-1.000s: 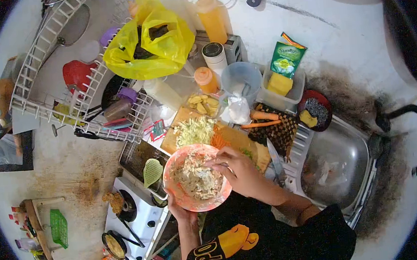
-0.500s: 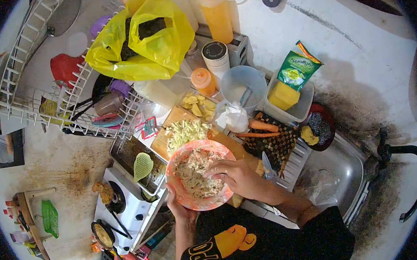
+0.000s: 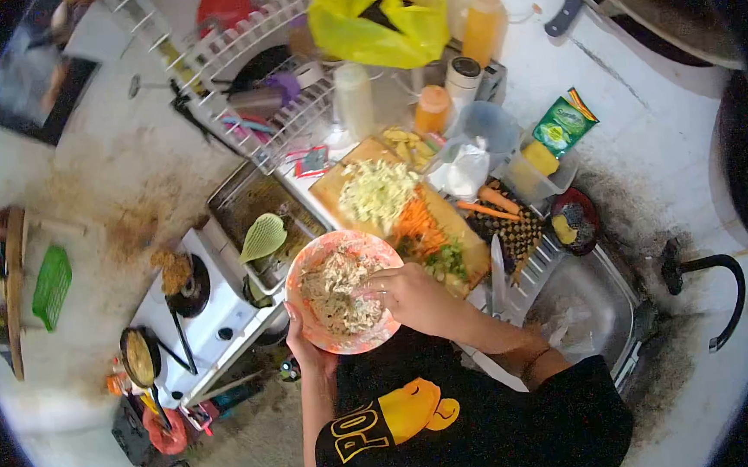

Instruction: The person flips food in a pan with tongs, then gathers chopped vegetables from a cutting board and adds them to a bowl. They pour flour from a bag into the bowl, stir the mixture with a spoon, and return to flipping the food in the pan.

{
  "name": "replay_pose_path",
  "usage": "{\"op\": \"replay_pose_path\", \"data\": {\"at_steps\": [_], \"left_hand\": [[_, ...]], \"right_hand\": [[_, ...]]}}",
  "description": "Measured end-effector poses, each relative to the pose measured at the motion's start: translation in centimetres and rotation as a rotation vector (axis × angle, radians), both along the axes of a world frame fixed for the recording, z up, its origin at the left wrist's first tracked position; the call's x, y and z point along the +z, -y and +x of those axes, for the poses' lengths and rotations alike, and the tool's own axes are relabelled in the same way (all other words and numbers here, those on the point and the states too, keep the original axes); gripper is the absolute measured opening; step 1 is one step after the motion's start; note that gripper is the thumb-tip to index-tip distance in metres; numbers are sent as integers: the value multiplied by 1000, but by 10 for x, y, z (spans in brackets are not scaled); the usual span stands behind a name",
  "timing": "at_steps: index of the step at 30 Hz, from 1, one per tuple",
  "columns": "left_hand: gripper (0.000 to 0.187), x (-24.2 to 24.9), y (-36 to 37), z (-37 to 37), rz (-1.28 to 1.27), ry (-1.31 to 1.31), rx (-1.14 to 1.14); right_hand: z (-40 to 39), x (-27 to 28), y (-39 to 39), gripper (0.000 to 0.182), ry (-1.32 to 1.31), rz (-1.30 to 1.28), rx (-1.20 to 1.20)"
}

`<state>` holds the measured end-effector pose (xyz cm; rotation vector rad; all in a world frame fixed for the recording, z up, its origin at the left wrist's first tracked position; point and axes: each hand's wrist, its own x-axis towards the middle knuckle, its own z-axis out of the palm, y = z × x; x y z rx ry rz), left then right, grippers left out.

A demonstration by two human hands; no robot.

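My left hand (image 3: 310, 346) grips the outer left side of an orange-and-white bowl (image 3: 295, 265), holding it up in front of my black shirt. A pale, lumpy mixture (image 3: 339, 292) with small flecks fills the bowl. My right hand (image 3: 413, 298) reaches over the bowl's right rim, its fingers drawn together and their tips at the mixture; what they hold, if anything, I cannot make out. Just beyond the bowl, a wooden cutting board (image 3: 329, 187) carries chopped pale vegetable (image 3: 380, 191), shredded carrot (image 3: 424, 226) and chopped greens (image 3: 447, 263).
A knife (image 3: 497, 273) lies at the board's right, near the steel sink (image 3: 583, 306). Whole carrots (image 3: 497, 199) lie behind it. A green slotted spatula (image 3: 263, 237) rests on a metal tray (image 3: 224, 200). Left stands a stove (image 3: 214, 305) with a pan (image 3: 140, 358).
The view has swung, so the counter items appear shifted, and more of the cutting board shows beyond the bowl. My right fingers sit lower in the mixture; the left hand keeps holding the bowl.
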<state>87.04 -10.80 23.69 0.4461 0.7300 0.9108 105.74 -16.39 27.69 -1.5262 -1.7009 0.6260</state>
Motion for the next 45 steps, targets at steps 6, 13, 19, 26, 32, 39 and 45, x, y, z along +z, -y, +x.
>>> {"op": "replay_pose_path", "data": {"at_steps": [6, 13, 19, 26, 32, 39, 45], "left_hand": [[58, -15, 27, -96, 2, 25, 232], [59, -57, 99, -252, 100, 92, 539], [52, -50, 152, -353, 129, -4, 842], [44, -55, 230, -414, 70, -40, 1244], [50, -66, 240, -429, 43, 27, 1394], [53, -76, 221, -441, 11, 53, 1463], [54, -91, 178, -464, -8, 35, 1402]], "right_hand": [[-91, 24, -1, 28, 109, -155, 180], [-254, 2, 6, 19, 236, -133, 388], [-377, -24, 6, 14, 680, -34, 689], [-473, -42, 43, 10, 596, 184, 960], [-502, -22, 35, 10, 533, 337, 1003], [-513, -47, -8, 17, 185, 177, 956], [-509, -67, -38, 19, 193, -211, 756]]}}
